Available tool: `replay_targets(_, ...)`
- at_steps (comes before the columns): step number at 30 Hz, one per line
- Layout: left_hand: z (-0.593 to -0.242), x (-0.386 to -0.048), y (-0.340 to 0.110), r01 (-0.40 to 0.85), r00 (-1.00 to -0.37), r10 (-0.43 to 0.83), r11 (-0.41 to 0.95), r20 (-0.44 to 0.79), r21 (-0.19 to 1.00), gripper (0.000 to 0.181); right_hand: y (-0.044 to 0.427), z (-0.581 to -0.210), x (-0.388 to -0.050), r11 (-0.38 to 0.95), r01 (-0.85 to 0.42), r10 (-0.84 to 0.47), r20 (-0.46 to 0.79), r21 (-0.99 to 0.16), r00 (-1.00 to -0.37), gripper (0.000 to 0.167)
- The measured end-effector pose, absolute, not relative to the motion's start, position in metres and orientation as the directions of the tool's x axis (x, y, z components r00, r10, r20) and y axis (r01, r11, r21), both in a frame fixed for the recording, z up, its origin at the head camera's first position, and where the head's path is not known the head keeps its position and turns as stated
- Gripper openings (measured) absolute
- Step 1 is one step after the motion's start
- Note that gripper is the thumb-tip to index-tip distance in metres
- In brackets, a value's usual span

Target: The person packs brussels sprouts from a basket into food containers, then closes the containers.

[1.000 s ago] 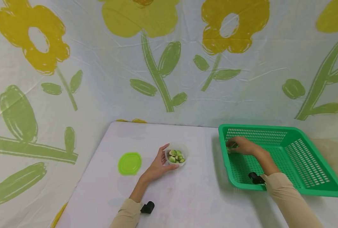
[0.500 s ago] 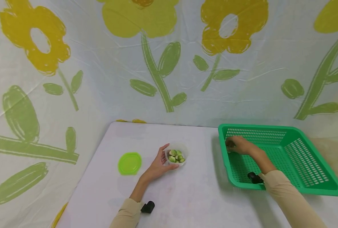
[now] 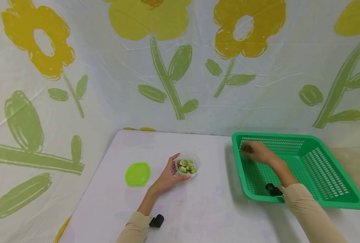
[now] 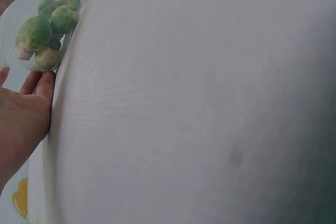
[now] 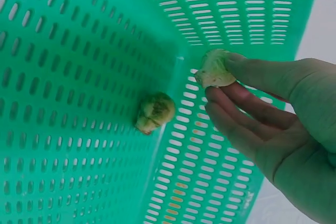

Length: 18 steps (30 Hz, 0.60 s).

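Across the table point(image 3: 204, 206) I count one basket point(image 3: 307, 175), one bowl point(image 3: 198, 162), one lid point(image 3: 138, 174), one left hand point(image 3: 166, 178), one right hand point(image 3: 258, 152). Lid: flat, left of the bowl, apart from it. Bowl: clear, upright, containing at least five sprouts point(image 4: 35, 33); left hand grips its side, thumb and fingers around it. Basket: green, right of the bowl, containing one loose sprout point(image 5: 156, 111); within it, near its left wall, the right hand pinches one held sprout point(image 5: 216, 66) between thumb and fingers. Held sprout: pale end toward lower left in the right wrist view; thumb partly covers it, so I cannot tell its long axis. Loose sprout: apart from that one, long axis slanting from lower left to upper right.
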<state>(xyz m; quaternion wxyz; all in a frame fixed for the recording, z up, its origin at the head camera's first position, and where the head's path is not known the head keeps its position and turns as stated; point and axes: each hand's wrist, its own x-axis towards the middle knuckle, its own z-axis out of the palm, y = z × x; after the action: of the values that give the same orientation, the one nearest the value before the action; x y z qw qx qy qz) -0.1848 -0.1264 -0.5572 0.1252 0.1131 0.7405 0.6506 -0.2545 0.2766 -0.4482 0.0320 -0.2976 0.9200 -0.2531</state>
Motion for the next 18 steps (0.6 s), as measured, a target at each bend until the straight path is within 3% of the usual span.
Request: replay_targets(18, -0.553, -0.182, -0.127, 0.006, -0.946, 0.322, 0.133, -0.038, 0.991, 0.102, 0.272, -0.415, -0.241, 0.688, -0.503, -0.507, 0.150, -0.524, -0.849, 0.025)
